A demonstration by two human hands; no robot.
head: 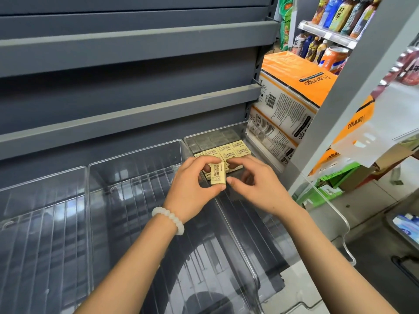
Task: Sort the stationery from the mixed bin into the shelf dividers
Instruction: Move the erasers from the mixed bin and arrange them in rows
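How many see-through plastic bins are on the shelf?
3. The left clear plastic bin, the middle clear plastic bin, and the right clear plastic bin holding cream erasers. More could be hidden beyond the picture's left edge.

Held eraser — "miffy", "4B"; orange packs — "Flamingo" (upside down).
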